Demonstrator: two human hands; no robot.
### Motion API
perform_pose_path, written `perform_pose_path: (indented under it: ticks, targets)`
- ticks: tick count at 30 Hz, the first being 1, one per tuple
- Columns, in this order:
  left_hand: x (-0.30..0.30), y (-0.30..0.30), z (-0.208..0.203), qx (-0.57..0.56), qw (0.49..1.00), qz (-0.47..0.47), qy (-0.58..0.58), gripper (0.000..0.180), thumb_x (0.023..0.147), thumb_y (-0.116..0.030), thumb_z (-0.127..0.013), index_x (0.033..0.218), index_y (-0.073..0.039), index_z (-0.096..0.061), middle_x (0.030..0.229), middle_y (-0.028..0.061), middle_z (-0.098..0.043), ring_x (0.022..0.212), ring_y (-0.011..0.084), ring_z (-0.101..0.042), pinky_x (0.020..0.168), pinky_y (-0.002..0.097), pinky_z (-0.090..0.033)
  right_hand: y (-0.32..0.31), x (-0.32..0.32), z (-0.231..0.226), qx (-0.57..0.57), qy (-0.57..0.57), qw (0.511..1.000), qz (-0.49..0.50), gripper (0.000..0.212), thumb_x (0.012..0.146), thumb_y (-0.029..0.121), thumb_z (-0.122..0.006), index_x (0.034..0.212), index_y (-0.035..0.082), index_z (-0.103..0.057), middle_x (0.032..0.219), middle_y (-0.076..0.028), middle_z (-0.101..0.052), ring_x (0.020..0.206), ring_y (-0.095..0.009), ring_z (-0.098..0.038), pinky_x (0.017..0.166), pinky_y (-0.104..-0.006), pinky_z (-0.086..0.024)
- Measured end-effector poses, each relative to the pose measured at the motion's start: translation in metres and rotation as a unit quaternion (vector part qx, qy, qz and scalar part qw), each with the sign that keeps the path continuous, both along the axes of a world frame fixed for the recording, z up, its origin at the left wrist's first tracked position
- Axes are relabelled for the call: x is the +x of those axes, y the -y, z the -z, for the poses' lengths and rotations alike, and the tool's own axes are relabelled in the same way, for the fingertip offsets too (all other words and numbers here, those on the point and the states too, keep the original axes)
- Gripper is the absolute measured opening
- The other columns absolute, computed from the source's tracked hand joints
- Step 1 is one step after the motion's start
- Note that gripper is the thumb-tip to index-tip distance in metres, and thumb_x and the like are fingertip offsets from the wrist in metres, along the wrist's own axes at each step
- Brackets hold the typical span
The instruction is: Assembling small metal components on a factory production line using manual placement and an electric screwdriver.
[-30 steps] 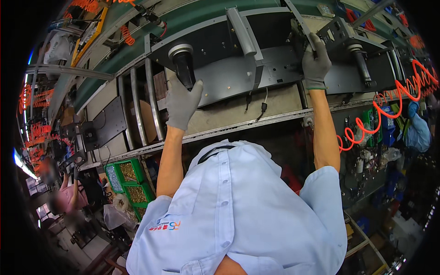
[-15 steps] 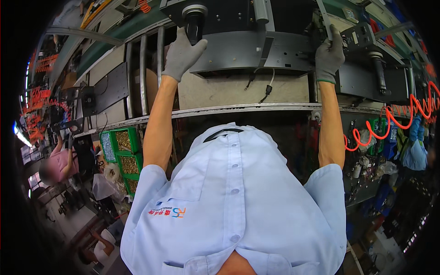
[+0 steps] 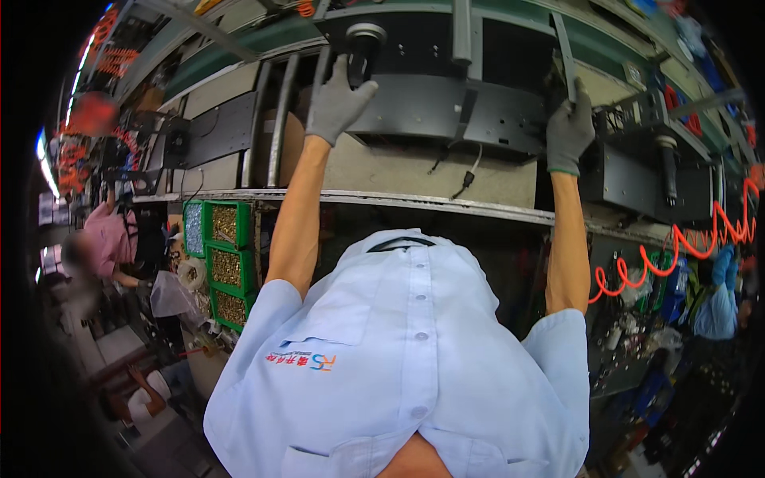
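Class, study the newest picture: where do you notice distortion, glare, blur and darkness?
Head view: the bench's front rail bows, and the corners fall black; head view: a light strip at far left glares white; head view: the pink-shirted co-worker's head is blurred, while the left hand and right hand look fairly clear.

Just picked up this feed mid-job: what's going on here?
A person in a light blue shirt faces a large dark metal housing on the bench. The gloved left hand, thumb spread, is beside the housing's black cylinder; the gloved right hand is at the flat metal bar on the housing's right, its grip partly hidden. A dark plug shows in front of the housing.
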State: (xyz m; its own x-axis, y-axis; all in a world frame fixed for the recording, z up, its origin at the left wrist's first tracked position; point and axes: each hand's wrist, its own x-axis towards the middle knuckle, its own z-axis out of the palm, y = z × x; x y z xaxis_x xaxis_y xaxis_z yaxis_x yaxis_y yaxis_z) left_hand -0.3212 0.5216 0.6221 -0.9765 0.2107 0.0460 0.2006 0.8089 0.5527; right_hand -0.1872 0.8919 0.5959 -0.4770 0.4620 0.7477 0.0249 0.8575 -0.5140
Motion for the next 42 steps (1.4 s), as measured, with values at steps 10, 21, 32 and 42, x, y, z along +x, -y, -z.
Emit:
perform_pose_path:
  ticks: [10,21,32,42]
  targets:
    - [0.075,0.061,0.012,0.159,0.970,-0.003,-0.184,0.076,0.089,-0.053,-0.064,0.141,0.000,-0.045,0.114,0.0227,-0.060,0.105,0.0351,-0.062,0.090,0.0415,-0.049,0.016,0.057,0.045,-0.194,-0.076,0.963,-0.168,0.062,0.092,0.021,-0.066,0.145,0.000,-0.040,0.137,-0.019,-0.052,0.129,-0.031,-0.048,0.105,-0.0364,-0.042]
    - [0.082,0.098,0.210,0.070,0.970,-0.174,0.157,0.072,0.080,-0.031,-0.066,0.142,-0.002,-0.046,0.129,0.0243,-0.061,0.118,0.0408,-0.060,0.101,0.0419,-0.047,-0.038,0.068,0.258,-0.354,0.339,0.859,-0.145,0.061,0.087,0.019,-0.066,0.142,-0.001,-0.046,0.143,-0.018,-0.053,0.128,-0.035,-0.052,0.108,-0.0408,-0.040]
    - [0.055,0.089,0.250,0.098,0.967,-0.201,0.125,0.045,0.087,-0.041,-0.059,0.121,-0.012,-0.064,0.111,0.0214,-0.068,0.107,0.0402,-0.063,0.091,0.0452,-0.051,-0.068,0.038,0.319,-0.294,0.269,0.901,-0.172,0.039,0.099,0.021,-0.049,0.131,0.002,-0.058,0.136,-0.018,-0.058,0.126,-0.033,-0.053,0.109,-0.0422,-0.038]
    - [0.059,0.130,0.139,0.024,0.972,-0.161,0.172,0.041,0.072,-0.020,-0.059,0.104,0.002,-0.070,0.104,0.0310,-0.067,0.103,0.0445,-0.064,0.092,0.0459,-0.051,0.003,0.065,0.121,-0.261,0.409,0.875,0.000,0.030,0.074,0.010,-0.055,0.097,-0.004,-0.067,0.092,-0.025,-0.071,0.091,-0.043,-0.068,0.079,-0.0444,-0.051]
